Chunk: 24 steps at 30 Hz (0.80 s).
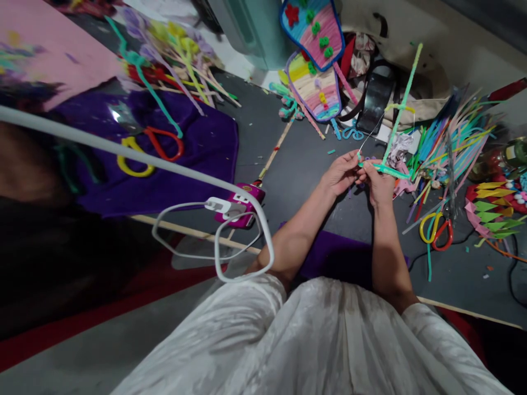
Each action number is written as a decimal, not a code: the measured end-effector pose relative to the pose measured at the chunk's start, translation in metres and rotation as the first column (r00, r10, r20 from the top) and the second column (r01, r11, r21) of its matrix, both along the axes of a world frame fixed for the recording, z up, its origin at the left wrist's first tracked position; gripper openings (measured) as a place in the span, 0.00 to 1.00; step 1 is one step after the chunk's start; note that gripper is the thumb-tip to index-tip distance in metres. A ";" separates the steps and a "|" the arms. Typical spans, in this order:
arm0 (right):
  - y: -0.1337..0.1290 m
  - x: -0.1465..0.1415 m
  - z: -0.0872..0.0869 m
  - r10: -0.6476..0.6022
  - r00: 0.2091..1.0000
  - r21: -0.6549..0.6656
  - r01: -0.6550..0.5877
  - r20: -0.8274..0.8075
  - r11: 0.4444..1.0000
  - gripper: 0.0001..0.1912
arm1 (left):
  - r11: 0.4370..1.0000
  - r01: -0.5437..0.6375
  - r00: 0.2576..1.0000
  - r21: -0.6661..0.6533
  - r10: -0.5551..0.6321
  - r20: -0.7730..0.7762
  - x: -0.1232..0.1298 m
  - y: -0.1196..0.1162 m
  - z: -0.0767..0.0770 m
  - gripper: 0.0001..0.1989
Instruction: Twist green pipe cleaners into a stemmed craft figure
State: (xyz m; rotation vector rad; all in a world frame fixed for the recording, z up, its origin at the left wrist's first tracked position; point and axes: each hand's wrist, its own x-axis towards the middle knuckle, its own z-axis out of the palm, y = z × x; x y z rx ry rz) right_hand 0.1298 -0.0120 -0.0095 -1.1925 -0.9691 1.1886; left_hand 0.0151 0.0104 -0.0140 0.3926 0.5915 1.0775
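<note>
Above the table, both hands hold a frame made of fuzzy pipe cleaners (396, 171). It has a green base, a tall light-green upright and a short yellow crosspiece. From the crosspiece a thin pale thread (373, 131) slants down to the fingertips of my left hand (341, 173), which is closed in a pinch at the base's left end. My right hand (381, 189) pinches the green base near its middle, thumb on top. The fingertips of the two hands nearly meet, and what lies between them is too small to make out.
To the right are a pipe cleaner bundle (448, 140), scissors (437, 230) and a bottle (516, 153). Striped fan-shaped crafts (315, 88) lie ahead. At left, a white cable (164, 164) crosses in front of a purple cloth (209, 137), scissors (162, 142) and a power strip (247, 203). Another person's arm (28, 164) shows at far left.
</note>
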 end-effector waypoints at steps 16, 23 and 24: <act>-0.005 0.007 -0.005 -0.265 0.650 0.414 -0.084 0.712 0.906 0.19 | 0.907 -0.245 0.885 0.341 0.353 -0.303 0.012 -0.004 0.002 0.22; -0.004 0.005 -0.010 -0.276 0.588 0.427 -0.132 0.760 0.894 0.19 | 0.848 -0.364 0.752 0.385 0.511 -0.416 0.015 -0.006 0.002 0.16; -0.004 0.005 -0.010 -0.276 0.600 0.428 -0.122 0.751 0.896 0.19 | 0.852 -0.352 0.745 0.387 0.505 -0.436 0.014 -0.006 0.002 0.15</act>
